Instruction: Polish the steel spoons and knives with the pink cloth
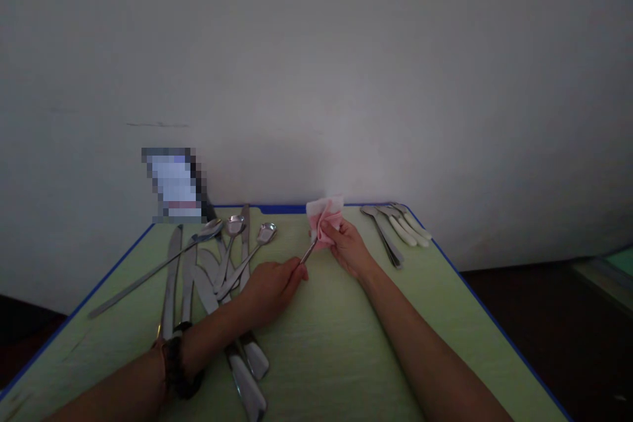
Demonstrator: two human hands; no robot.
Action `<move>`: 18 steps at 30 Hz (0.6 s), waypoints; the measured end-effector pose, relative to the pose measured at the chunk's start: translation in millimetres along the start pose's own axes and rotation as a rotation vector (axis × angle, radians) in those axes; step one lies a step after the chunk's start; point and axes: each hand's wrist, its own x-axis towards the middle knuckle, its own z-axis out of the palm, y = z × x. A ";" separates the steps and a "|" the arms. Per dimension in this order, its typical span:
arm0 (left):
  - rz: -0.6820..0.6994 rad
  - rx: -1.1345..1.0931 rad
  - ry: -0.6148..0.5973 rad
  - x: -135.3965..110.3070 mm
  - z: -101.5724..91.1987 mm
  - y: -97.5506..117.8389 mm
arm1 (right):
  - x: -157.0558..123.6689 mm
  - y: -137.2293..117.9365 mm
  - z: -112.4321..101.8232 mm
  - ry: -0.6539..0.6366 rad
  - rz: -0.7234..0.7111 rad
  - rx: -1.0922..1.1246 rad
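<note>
My left hand point(277, 287) is closed around the slim metal handle of a piece of cutlery point(308, 253). Its far end is covered by a pink and white cloth point(325, 217), so I cannot tell its kind. My right hand point(347, 245) pinches this cloth around the hidden end. Under and beside my left forearm lies a loose pile of cutlery: several table knives point(171, 283), small spoons point(267, 233) and a long-handled spoon point(153, 270). To the right of my right hand are metal spoons point(388, 244) and pieces with cream handles point(403, 229).
The pale green table point(326, 356) has a blue edge and stands against a grey wall point(316, 79). A blurred-out phone-like screen point(175, 184) leans upright at the back left corner. Dark floor point(534, 316) shows past the right edge.
</note>
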 end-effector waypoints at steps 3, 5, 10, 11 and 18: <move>-0.002 0.012 -0.010 0.2 -0.1 0.4 | 0.3 -0.2 -0.2 0.012 -0.006 -0.029; 0.002 0.017 -0.002 -0.3 0.1 0.8 | 0.5 -0.1 -0.3 0.028 -0.010 -0.029; 0.130 0.083 0.103 -5.8 -13.1 1.5 | 4.5 -0.4 -2.2 0.120 -0.018 0.035; 0.152 0.122 0.165 -7.3 -20.7 0.2 | 5.8 -0.7 -2.9 0.139 -0.016 0.062; -0.461 0.363 0.012 -25.8 -103.6 -66.1 | 9.3 -1.3 -5.6 0.129 -0.018 0.050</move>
